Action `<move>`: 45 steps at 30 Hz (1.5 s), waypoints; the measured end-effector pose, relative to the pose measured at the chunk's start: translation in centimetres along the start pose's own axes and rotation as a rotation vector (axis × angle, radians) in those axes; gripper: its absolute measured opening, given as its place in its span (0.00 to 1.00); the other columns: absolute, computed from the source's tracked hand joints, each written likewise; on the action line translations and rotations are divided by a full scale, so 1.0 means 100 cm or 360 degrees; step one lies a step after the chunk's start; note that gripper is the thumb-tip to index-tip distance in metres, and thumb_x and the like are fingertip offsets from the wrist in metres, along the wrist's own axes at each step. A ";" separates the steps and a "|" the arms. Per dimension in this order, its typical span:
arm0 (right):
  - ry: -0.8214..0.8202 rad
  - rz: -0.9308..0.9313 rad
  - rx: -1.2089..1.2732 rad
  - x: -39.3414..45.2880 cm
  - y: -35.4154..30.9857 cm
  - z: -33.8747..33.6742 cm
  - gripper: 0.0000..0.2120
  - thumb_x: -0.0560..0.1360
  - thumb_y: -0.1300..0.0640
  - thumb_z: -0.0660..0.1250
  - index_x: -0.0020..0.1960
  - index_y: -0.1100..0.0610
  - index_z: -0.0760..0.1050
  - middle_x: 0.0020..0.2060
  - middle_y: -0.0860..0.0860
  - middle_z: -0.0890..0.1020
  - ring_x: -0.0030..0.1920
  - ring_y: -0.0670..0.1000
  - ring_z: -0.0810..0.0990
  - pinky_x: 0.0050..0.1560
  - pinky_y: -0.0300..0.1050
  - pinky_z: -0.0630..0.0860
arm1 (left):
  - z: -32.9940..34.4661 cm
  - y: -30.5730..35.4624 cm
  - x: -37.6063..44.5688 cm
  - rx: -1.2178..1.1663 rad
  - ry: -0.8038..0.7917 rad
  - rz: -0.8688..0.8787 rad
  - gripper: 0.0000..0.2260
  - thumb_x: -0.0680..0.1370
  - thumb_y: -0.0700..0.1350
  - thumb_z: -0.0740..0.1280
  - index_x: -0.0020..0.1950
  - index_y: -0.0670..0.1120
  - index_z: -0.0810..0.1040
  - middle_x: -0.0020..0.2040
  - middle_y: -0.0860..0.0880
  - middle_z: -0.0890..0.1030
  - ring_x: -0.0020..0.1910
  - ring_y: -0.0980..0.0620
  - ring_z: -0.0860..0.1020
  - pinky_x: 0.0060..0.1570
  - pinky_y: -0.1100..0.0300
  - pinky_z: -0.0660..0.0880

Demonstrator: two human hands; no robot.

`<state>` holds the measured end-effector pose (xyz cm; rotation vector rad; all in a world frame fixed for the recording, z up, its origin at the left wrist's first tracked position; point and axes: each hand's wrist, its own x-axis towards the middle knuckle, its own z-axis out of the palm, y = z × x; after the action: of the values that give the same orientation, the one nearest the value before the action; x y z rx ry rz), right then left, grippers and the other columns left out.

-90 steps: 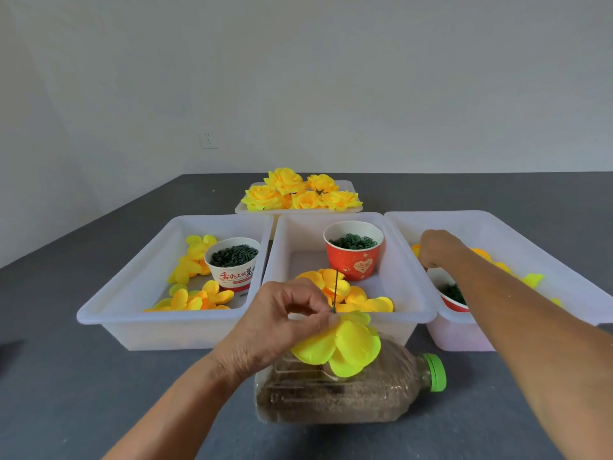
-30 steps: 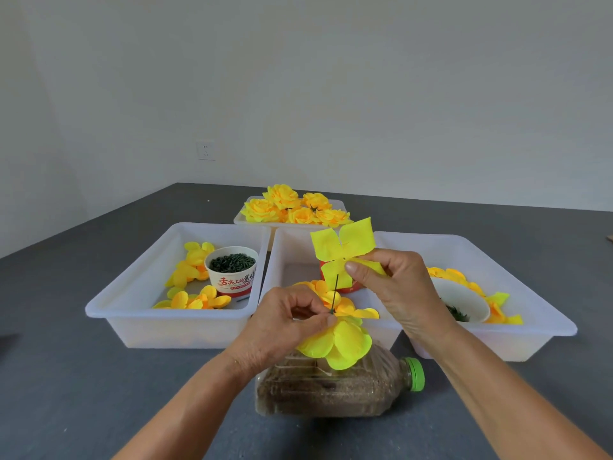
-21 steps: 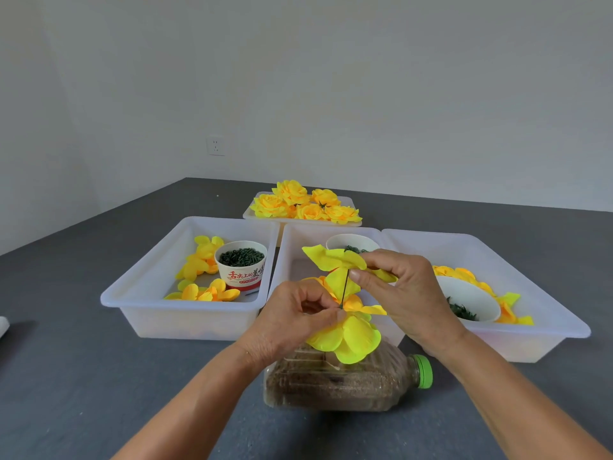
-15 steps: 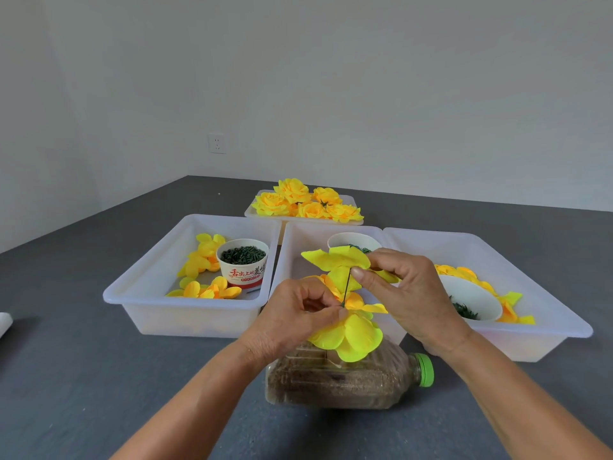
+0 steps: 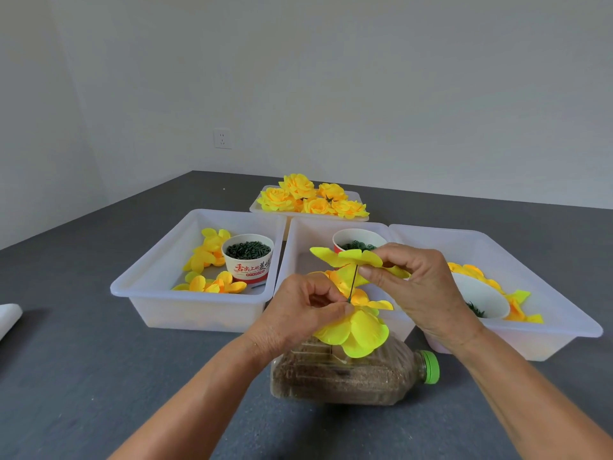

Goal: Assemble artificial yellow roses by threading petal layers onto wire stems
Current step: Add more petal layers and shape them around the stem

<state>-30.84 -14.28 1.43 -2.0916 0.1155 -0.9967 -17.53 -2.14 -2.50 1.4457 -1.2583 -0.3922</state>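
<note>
Left hand [image 5: 306,308] pinches wire stem [image 5: 353,283] at its base, just above lower petal layer [image 5: 356,332]. Stem upright over sand-filled bottle [image 5: 348,376] on counter [image 5: 83,376]. Right hand [image 5: 421,287] pinches upper petal layer [image 5: 345,257] at stem's tip.

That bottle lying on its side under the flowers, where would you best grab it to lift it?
Probably round the narrow neck just behind the green cap, coming in from the right. The bottle lies flat with its cap pointing right, and its wide, filled body looks too broad for one hand.
</note>
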 end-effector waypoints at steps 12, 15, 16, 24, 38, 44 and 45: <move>0.0004 -0.0686 -0.0615 0.006 -0.001 -0.002 0.06 0.69 0.60 0.70 0.43 0.62 0.83 0.37 0.52 0.84 0.39 0.49 0.79 0.44 0.44 0.74 | 0.000 0.000 -0.001 0.0003 0.0011 -0.0004 0.03 0.71 0.37 0.72 0.37 0.41 0.81 0.37 0.48 0.80 0.38 0.56 0.77 0.44 0.56 0.77; 0.0030 -0.0702 -0.0726 0.004 0.003 -0.002 0.06 0.69 0.61 0.71 0.45 0.61 0.82 0.36 0.51 0.83 0.38 0.47 0.76 0.44 0.40 0.71 | 0.000 -0.001 0.000 0.0016 0.0025 0.0004 0.03 0.71 0.37 0.73 0.40 0.37 0.81 0.39 0.45 0.81 0.38 0.56 0.78 0.43 0.57 0.77; 0.0050 -0.0703 -0.0758 0.004 0.004 -0.002 0.06 0.69 0.62 0.71 0.46 0.61 0.82 0.36 0.52 0.82 0.38 0.46 0.74 0.44 0.38 0.70 | 0.000 -0.001 0.000 0.0020 0.0023 0.0013 0.03 0.71 0.37 0.72 0.40 0.37 0.82 0.39 0.45 0.81 0.38 0.56 0.78 0.42 0.59 0.76; -0.0044 -0.0851 -0.0817 0.001 0.010 -0.003 0.05 0.71 0.63 0.67 0.41 0.62 0.82 0.37 0.53 0.83 0.39 0.56 0.80 0.43 0.49 0.75 | 0.000 -0.003 -0.005 -0.0067 0.0024 -0.0094 0.05 0.74 0.39 0.70 0.46 0.39 0.84 0.39 0.47 0.85 0.38 0.53 0.82 0.39 0.63 0.79; -0.0312 -0.0839 -0.0829 -0.005 0.018 -0.004 0.04 0.67 0.67 0.72 0.40 0.60 0.83 0.38 0.49 0.84 0.43 0.54 0.81 0.45 0.49 0.75 | -0.002 -0.003 -0.017 -0.0368 0.0121 -0.0182 0.19 0.65 0.36 0.70 0.54 0.47 0.75 0.44 0.46 0.84 0.41 0.48 0.82 0.37 0.58 0.79; -0.0342 -0.0833 -0.0858 -0.002 0.018 -0.005 0.06 0.66 0.68 0.73 0.41 0.59 0.83 0.39 0.50 0.84 0.43 0.54 0.81 0.46 0.52 0.76 | -0.003 -0.002 -0.018 -0.0305 0.0104 -0.0148 0.27 0.68 0.32 0.70 0.58 0.58 0.74 0.48 0.47 0.83 0.42 0.48 0.82 0.41 0.54 0.80; -0.0348 -0.0825 -0.0858 -0.002 0.018 -0.006 0.06 0.66 0.68 0.73 0.41 0.59 0.83 0.39 0.50 0.84 0.43 0.54 0.81 0.45 0.53 0.76 | -0.003 -0.002 -0.019 -0.0290 0.0094 -0.0131 0.26 0.69 0.31 0.70 0.58 0.57 0.75 0.48 0.49 0.83 0.43 0.49 0.82 0.41 0.55 0.80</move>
<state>-30.93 -15.82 0.28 -2.7982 -0.3206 -1.1071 -17.91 -0.49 -3.36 1.3464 -1.0896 -0.5031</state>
